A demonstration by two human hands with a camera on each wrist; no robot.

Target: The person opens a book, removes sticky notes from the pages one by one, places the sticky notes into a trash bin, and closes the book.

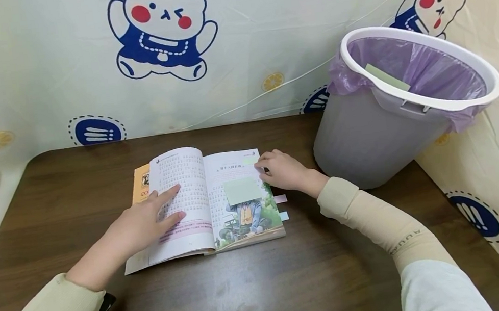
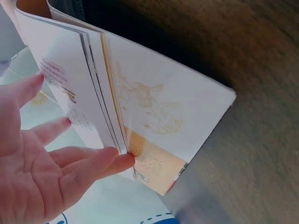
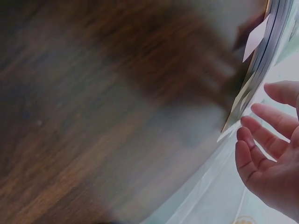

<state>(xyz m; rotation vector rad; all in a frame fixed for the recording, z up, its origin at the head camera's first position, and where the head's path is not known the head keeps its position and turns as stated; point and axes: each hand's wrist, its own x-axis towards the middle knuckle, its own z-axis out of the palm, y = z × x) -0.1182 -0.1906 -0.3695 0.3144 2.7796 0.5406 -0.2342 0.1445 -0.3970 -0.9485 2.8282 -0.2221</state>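
An open book (image 1: 185,198) lies on the wooden table, with lines of text on its left page and a picture of a figure on its right page. A pale green sticky note (image 1: 242,191) covers part of that picture. My left hand (image 1: 139,224) rests on the left page, fingers spread and mostly straight. At the upper right edge of the right page is my right hand (image 1: 285,171), its fingers slightly bent. A small pale green tab (image 1: 248,160) lies beside its fingertips. In the right wrist view, a gap shows between thumb and forefinger.
A grey bin (image 1: 367,137) with a purple liner (image 1: 433,60) stands at the right. A green slip (image 1: 387,77) is inside it. Pink (image 1: 280,199) and blue (image 1: 284,216) tabs stick out from the book's right edge. A patterned cloth (image 1: 245,33) hangs behind the table.
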